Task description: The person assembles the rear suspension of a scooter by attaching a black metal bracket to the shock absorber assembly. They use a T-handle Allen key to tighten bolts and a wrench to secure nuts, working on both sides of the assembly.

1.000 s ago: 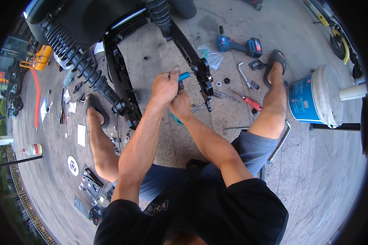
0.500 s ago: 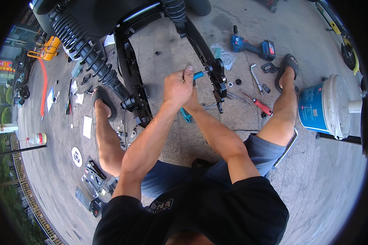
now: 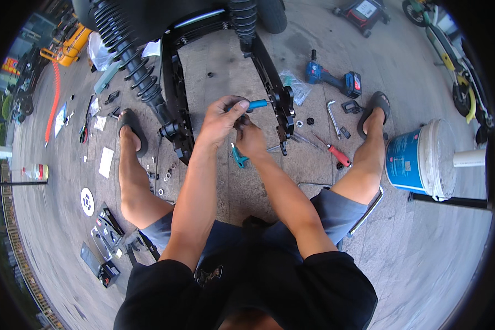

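Observation:
A blue-handled tool (image 3: 257, 104) with a thin metal shaft lies in my left hand (image 3: 221, 118), the thumb pressed along it. Its shaft points right, toward the end of the right arm of a black forked frame (image 3: 283, 102); I cannot tell whether it touches. Just below, my right hand (image 3: 251, 138) is closed, fingers curled close to the left hand's; whatever they hold is hidden. A teal T-handled hex key (image 3: 238, 157) lies on the ground beneath my hands. The frame's left arm (image 3: 177, 104) stands beside my left hand, below a black coil-spring shock absorber (image 3: 129, 55).
Around my right foot lie a red-handled screwdriver (image 3: 338, 155), a ratchet wrench (image 3: 334, 118) and a blue cordless impact wrench (image 3: 333, 77). A white-and-blue bucket (image 3: 418, 159) stands at right. Small nuts and washers (image 3: 168, 176) and an open tool case (image 3: 102, 269) are at left.
My hands, clasped together before, have come slightly apart. More of the blue handle shows beyond my left thumb. The whole view has shifted a little.

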Tool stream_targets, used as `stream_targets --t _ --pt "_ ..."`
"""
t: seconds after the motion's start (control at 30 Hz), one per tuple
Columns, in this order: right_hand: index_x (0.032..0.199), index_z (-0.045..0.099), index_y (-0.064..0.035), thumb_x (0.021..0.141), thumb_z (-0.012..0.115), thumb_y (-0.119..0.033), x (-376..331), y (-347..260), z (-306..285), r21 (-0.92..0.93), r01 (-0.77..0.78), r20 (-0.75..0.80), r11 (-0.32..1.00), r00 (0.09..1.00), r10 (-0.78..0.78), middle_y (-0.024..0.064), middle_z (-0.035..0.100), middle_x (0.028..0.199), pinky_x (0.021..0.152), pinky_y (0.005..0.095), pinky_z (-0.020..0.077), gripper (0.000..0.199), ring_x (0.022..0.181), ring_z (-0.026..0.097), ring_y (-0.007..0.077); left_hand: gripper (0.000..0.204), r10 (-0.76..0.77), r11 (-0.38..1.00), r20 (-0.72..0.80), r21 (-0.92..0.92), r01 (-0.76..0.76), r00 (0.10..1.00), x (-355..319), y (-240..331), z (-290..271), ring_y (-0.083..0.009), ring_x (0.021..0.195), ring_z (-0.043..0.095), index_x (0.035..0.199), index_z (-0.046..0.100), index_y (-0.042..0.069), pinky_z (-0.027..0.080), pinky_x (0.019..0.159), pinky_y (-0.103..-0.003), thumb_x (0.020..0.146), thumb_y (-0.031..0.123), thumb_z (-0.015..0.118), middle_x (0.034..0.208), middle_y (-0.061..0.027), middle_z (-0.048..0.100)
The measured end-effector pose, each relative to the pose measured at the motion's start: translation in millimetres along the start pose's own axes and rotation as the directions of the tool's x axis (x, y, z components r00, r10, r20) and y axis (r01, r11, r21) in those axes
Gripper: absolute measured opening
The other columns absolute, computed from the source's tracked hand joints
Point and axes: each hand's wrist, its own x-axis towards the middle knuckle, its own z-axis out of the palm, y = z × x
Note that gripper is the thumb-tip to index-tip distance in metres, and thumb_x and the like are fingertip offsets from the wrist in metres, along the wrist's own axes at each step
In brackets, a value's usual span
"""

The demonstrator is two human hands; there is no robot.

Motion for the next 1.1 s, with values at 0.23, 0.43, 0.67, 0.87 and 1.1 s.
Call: stream_targets --t 0.23,0.43,0.67,0.87,1.1 --pt "0.091 0.061 -0.0034 0.079 0.055 -0.003 3.8 -5.8 1.6 0.109 0.078 0.006 0.991 0.997 -0.079 0.0189 0.065 0.091 0.075 0.0483 0.0493 0.014 0.089 0.061 0.0397 0.024 0.086 0.978 -0.154 -0.173 -0.113 0.984 -12.3 -25.7 -4.9 -0.0115 0.071 0.058 0.105 0.061 0.000 0.048 0.060 -0.025 0.092 0.019 0.065 0.086 -0.0046 0.062" --pt "0.095 0.061 -0.0064 0.080 0.054 -0.002 6.0 -13.6 1.6 0.187 0.015 -0.048 0.982 0.999 -0.006 0.0176 0.064 0.087 0.074 0.0480 0.0494 0.018 0.087 0.061 0.0403 0.023 0.123 0.989 -0.095 -0.069 -0.129 0.988 -3.6 -22.1 0.3 -0.0082 0.070 0.054 0.104 0.061 0.002 0.044 0.058 -0.023 0.092 0.021 0.065 0.083 -0.0015 0.060" --pt "0.093 0.056 -0.0065 0.082 0.053 -0.001 16.2 -5.5 -4.5 0.103 0.046 -0.014 0.994 0.999 -0.045 0.0161 0.065 0.087 0.072 0.0476 0.0492 0.012 0.085 0.061 0.0397 0.024 0.111 0.972 -0.124 -0.191 -0.134 0.986 2.5 -20.3 1.7 -0.0080 0.066 0.054 0.102 0.062 0.003 0.042 0.056 -0.022 0.091 0.024 0.067 0.080 -0.0011 0.059" --pt "0.092 0.055 -0.0070 0.084 0.052 -0.005 20.5 1.3 -2.2 0.055 0.017 -0.008 0.998 1.000 -0.016 0.0164 0.065 0.088 0.073 0.0486 0.0485 0.009 0.087 0.061 0.0395 0.024 0.082 0.983 -0.124 -0.156 -0.101 0.989 11.5 -20.5 5.9 -0.0075 0.065 0.054 0.102 0.061 0.003 0.042 0.055 -0.022 0.091 0.024 0.067 0.079 0.0000 0.059" --pt "0.099 0.058 -0.0094 0.084 0.058 -0.016 24.4 6.0 -0.4 0.108 -0.042 0.054 0.993 0.998 0.037 0.0150 0.065 0.088 0.074 0.0459 0.0492 0.016 0.087 0.063 0.0373 0.024 0.238 0.970 -0.138 0.086 -0.227 0.962 8.7 -24.9 11.6 -0.0072 0.068 0.053 0.103 0.059 0.002 0.044 0.058 -0.022 0.092 0.023 0.065 0.080 -0.0008 0.058"
